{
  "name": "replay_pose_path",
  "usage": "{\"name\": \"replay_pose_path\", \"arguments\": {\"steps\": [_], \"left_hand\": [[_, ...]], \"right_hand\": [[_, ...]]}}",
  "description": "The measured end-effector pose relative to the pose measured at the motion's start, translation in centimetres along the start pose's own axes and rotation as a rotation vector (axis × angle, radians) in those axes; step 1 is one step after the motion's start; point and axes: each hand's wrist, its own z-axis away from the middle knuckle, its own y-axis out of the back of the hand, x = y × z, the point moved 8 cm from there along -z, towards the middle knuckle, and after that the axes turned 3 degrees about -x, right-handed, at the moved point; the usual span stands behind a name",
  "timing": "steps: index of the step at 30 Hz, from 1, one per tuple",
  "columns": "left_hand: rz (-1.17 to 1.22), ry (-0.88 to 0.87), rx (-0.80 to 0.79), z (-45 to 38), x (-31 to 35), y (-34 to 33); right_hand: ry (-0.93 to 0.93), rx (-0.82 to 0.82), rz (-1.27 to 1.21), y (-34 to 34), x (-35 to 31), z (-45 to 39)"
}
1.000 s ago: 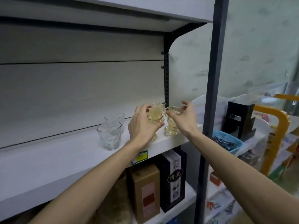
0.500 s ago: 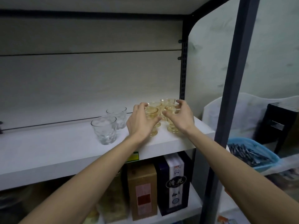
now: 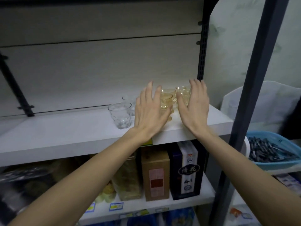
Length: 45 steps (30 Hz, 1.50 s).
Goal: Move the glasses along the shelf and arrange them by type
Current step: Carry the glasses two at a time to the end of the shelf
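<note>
On the lower shelf (image 3: 162, 205) we see a brown box (image 3: 155, 175) beside a dark blue box (image 3: 187, 170). To the right we see a blue basket (image 3: 276, 165) of dark pens.

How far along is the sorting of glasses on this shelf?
Mostly done: the amber glasses stand clustered at the shelf's right end, the clear tumblers grouped to their left. In hand: nothing; the left hand and right hand are open beside the amber group. Left: at most minor straightening.

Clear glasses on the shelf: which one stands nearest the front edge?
The clear glass fully in view left of the left hand; the other clear glass stands behind it, nearer the back panel, partly hidden.
</note>
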Motion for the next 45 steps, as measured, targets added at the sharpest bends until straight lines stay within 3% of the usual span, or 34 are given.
{"name": "replay_pose_path", "arguments": {"steps": [5, 10, 17, 22, 28, 34, 45], "left_hand": [[-0.094, -0.148, 0.16, 5.3, -3.3, 4.9], [-0.202, -0.078, 0.16, 11.8, -12.0, 9.6], [-0.315, 0.172, 0.077, 22.6, -28.9, 19.6], [-0.395, 0.348, 0.111, 31.4, -40.7, 28.8], [-0.57, 0.622, 0.009, 38.2, -54.1, 38.2], [-0.731, 0.786, -0.138, 42.5, -65.3, 45.5], [-0.726, 1.024, -0.162, 45.5, -87.4, 52.7]], "right_hand": [[0.176, 0.025, 0.107, -1.2, -5.9, 4.1], [0.29, -0.053, 0.078, -5.2, -13.3, 10.0], [0.418, -0.26, -0.056, -14.7, -28.6, 19.5], [0.543, -0.472, -0.204, -22.0, -42.3, 27.6], [0.743, -0.647, -0.257, -28.8, -59.3, 33.5], [0.72, -0.748, -0.249, -37.3, -71.1, 35.1], [0.651, -0.799, -0.306, -54.2, -88.3, 31.8]]}}
